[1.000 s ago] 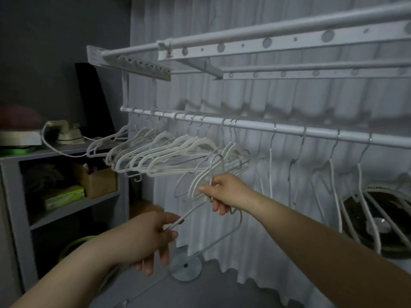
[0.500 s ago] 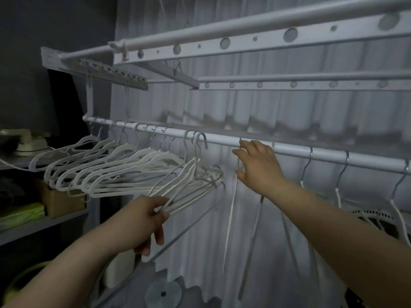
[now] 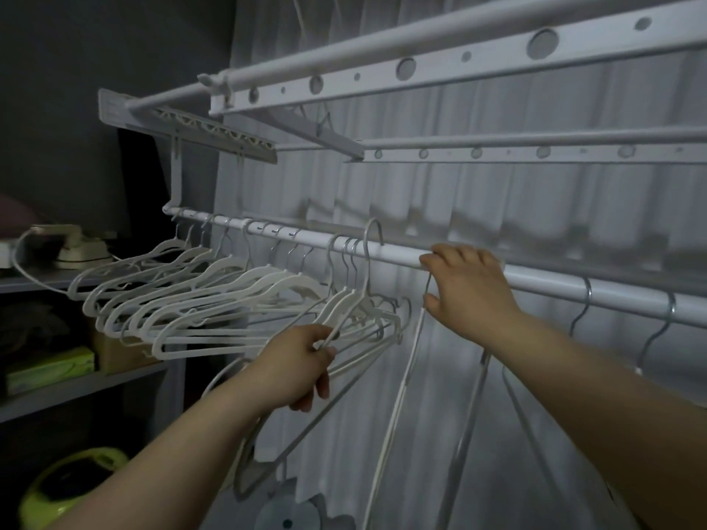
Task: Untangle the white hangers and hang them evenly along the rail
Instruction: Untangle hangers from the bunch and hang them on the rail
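Fingers (image 3: 321, 384) of the left hand (image 3: 294, 369) clench a thin hanger (image 3: 346, 317) at the edge of the bunched white hangers (image 3: 214, 300) crowding the rail's (image 3: 543, 281) left end. The right hand (image 3: 470, 288) curls over the rail above a single hanger (image 3: 406, 376). Two hooks (image 3: 585, 296) hang spaced to the right, but most hangers remain tangled. Bare rail between the bunch and the right hand gives room.

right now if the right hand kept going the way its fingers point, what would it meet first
The white rail: the right hand has its fingertips on it. Beyond that only the curtain, though depth is hard to judge.
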### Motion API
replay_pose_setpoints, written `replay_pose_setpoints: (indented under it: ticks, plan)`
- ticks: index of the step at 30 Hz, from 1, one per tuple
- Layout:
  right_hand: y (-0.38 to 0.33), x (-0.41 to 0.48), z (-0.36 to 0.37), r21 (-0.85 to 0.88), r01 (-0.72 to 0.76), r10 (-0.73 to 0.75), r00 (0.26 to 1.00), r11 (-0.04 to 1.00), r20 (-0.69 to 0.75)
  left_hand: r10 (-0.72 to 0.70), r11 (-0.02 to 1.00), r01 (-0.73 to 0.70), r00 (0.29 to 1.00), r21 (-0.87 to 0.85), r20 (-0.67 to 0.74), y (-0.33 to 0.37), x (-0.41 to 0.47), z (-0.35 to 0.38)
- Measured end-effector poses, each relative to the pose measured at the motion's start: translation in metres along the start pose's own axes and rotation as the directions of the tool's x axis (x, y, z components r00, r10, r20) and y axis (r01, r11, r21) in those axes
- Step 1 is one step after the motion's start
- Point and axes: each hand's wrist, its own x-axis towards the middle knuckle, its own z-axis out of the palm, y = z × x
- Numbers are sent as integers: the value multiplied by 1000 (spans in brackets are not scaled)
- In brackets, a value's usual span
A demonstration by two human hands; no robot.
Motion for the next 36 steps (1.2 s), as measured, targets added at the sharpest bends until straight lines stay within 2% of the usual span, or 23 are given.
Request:
replay_pose_setpoints:
  ticks: [11, 14, 16, 19, 22, 25, 27, 31, 36]
  plan:
    - [-4, 7, -1, -28, -18, 18, 1000, 999, 18, -6, 1000, 10, 989, -26, 150, -13, 21, 8]
    - [-8, 9, 1, -22, -28, 28, 1000, 999, 12, -19, 999, 25, 991, -42, 134, -20, 22, 10]
    - [-12, 11, 1, -10, -51, 51, 999, 999, 3, 14, 1000, -14, 996, 6, 88, -24, 22, 4]
    - [-23, 19, 0, -33, -43, 42, 999, 999, -21, 165, 968, -155, 986, 195, -36, -29, 25, -20]
    - [-40, 37, -3, -46, -15, 12, 998, 999, -60, 316, 933, -256, 919, 252, -236, -35, 31, -55]
    - [-63, 64, 0, -27, -1, 0, 998, 1000, -58, 368, 912, -249, 848, 326, -380, -58, 42, -95]
    - [-79, 84, 5, -9, 5, -5, 999, 1000, -34, 347, 905, -178, 835, 387, -426, -79, 49, -119]
    - [-108, 115, 18, 22, -28, 28, 1000, 999, -12, 253, 882, -49, 888, 468, -383, -121, 58, -149]
    - [-131, 137, 34, -14, -108, 108, 994, 994, 33, 140, 884, -34, 971, 465, -195, -152, 71, -161]
